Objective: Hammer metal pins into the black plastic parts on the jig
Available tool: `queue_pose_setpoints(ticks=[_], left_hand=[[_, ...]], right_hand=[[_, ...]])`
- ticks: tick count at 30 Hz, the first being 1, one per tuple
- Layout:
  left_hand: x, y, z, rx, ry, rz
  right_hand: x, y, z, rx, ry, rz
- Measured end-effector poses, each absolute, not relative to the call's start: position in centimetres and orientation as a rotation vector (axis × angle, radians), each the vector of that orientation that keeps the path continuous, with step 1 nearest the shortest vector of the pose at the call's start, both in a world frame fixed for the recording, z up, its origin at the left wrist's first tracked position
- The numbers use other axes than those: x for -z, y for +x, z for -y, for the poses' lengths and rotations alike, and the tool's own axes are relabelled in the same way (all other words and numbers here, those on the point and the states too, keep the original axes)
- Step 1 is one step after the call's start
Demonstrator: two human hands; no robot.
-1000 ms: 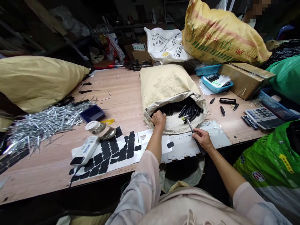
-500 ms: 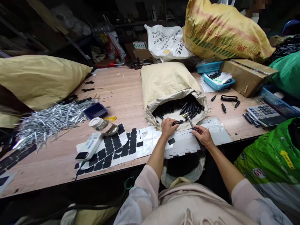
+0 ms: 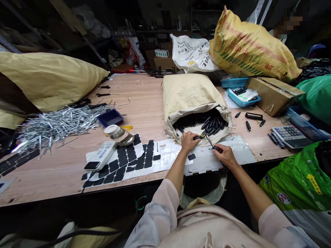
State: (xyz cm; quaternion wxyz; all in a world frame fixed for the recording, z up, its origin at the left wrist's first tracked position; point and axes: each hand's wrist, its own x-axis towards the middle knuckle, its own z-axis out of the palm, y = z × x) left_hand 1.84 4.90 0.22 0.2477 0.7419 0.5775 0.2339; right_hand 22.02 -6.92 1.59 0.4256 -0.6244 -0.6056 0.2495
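Note:
My left hand (image 3: 189,141) pinches a small black handle-like piece (image 3: 197,137) at the mouth of a beige woven sack (image 3: 190,91). Closed around the dark grip of a hammer (image 3: 210,141) is my right hand (image 3: 226,156). The hammer's head is at the far end of the black piece; whether they touch I cannot tell. Inside the sack's open mouth lie several similar black pieces (image 3: 214,124). Both hands are over a white flat board (image 3: 232,151) at the table's front edge.
Left on the table (image 3: 144,106) are a heap of metal rods (image 3: 64,124), a blue box (image 3: 111,117), a jar (image 3: 119,135) and sheets of black pads (image 3: 122,156). Rightward are a calculator (image 3: 292,136), a carton (image 3: 274,94) and blue baskets (image 3: 243,98). A green sack (image 3: 297,172) stands front right.
The hammer's head has come down and left to the tip of the black piece. My left hand keeps its pinch on that piece. The whole view has shifted slightly.

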Motion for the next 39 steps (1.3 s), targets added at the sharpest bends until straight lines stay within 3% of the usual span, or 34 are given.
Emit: queue_pose_setpoints(ticks=[8,16,21,25,32,35,39], left_hand=[[-0.4,1.8,-4.7,-0.658,2.004,-1.586],[-0.5,1.6,-4.6,-0.76,2.004,-1.553],[-3.3,0.1,1.7,-1.018,2.098,-1.268],[-4.3,-2.1,10.2,-0.599,2.141,-0.995],[-1.5,-3.8,16.6,0.129,1.973,-1.397],[-3.0,-3.3,14.7,0.146,1.915,-1.315],[-6.7,-1.4,7.2,-0.203,1.882,-1.532]], right_hand=[[-0.9,21.4,6.8,-0.655,-1.497,1.538],[0.9,23.0,6.0,-0.851,-1.374,1.142],[0.5,23.0,5.9,-0.926,-1.349,1.105],[0.3,22.9,6.0,-0.93,-1.35,1.101],[0.6,23.0,6.0,-0.92,-1.37,1.132],[0.6,23.0,6.1,-0.917,-1.37,1.147],[0.7,22.9,6.0,-0.927,-1.356,1.158]])
